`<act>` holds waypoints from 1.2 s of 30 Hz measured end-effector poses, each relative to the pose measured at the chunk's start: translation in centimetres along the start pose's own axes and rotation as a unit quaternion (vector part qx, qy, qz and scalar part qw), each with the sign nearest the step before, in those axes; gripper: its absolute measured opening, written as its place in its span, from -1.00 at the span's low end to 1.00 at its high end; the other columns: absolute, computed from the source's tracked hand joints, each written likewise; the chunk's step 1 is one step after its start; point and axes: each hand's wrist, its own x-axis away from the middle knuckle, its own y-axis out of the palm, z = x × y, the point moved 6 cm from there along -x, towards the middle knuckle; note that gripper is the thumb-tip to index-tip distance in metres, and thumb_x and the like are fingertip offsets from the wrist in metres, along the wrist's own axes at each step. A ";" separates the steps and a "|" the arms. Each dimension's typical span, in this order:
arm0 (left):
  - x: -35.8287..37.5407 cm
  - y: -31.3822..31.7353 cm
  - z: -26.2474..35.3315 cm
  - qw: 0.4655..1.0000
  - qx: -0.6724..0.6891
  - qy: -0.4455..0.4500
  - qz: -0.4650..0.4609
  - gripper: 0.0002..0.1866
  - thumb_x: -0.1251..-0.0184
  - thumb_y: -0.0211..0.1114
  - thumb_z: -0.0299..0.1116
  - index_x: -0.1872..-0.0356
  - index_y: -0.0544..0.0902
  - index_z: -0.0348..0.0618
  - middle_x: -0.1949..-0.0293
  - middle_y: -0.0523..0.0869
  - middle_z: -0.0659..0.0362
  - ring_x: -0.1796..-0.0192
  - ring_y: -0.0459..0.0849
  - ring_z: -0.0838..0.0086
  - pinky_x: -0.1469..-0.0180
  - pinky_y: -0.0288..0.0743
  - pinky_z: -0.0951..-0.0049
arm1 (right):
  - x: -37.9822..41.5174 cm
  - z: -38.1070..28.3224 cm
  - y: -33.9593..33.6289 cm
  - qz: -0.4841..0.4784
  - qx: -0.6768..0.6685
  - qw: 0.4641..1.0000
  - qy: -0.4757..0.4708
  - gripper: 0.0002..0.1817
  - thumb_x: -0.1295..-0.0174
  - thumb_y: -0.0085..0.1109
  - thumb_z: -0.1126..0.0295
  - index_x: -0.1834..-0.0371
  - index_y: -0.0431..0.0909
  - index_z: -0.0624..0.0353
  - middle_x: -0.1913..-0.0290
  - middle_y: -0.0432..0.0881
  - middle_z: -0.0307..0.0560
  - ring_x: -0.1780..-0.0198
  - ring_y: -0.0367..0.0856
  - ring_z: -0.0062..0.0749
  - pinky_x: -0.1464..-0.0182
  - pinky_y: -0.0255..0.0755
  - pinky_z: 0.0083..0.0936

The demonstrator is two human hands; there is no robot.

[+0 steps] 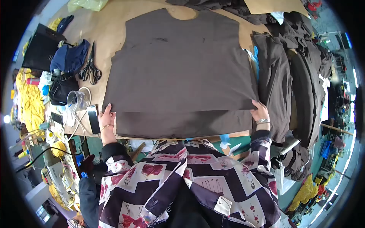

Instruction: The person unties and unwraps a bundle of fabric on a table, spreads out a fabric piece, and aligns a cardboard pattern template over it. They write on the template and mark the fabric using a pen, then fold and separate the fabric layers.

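Note:
A dark brown garment panel with a curved neckline lies spread on the table in front of me. My left hand pinches its lower left corner between thumb and fingers. At the lower right corner, my right hand grips the same panel, a bangle on its wrist. Below the edge between my hands, a strip of another dark brown fabric layer shows, reaching the table's front edge. Two small dark marks sit on the panel's upper part.
Black scissors, a clear plastic cup and navy cloth are on the table at left. Dark brown fabric pieces are heaped at right. A sewing machine stands at lower left, near another person's sleeve.

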 end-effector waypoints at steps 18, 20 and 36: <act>-1.0 -1.1 3.5 0.995 0.081 0.033 -0.041 -0.80 -0.27 0.20 -0.49 0.10 0.60 -0.02 0.37 0.53 0.34 0.50 0.37 0.65 0.27 0.45 0.61 | 1.4 -3.9 1.6 -0.057 0.016 0.996 -0.061 -0.47 -0.15 0.06 0.59 -0.25 0.40 0.08 0.10 0.59 -0.27 0.27 0.50 -0.73 0.42 0.30 -0.81; -3.6 2.9 5.5 0.992 0.111 0.050 -0.035 -0.82 -0.31 0.20 -0.44 0.08 0.60 -0.07 0.35 0.54 0.31 0.49 0.39 0.62 0.16 0.50 0.57 | -4.1 -5.9 3.1 -0.080 -0.059 0.993 -0.058 -0.62 -0.21 0.08 0.55 -0.13 0.48 0.16 0.23 0.60 -0.29 0.31 0.51 -0.68 0.38 0.36 -0.76; -0.3 5.8 -8.2 0.997 0.004 -0.030 0.065 -0.72 -0.22 0.33 -0.30 0.26 0.56 -0.37 0.47 0.64 0.06 0.49 0.68 0.37 0.52 0.46 0.59 | -1.7 6.6 4.9 0.025 -0.049 0.993 0.100 -0.72 -0.21 0.23 0.33 0.12 0.50 0.29 0.27 0.62 0.06 0.14 0.65 -0.17 0.13 0.57 -0.32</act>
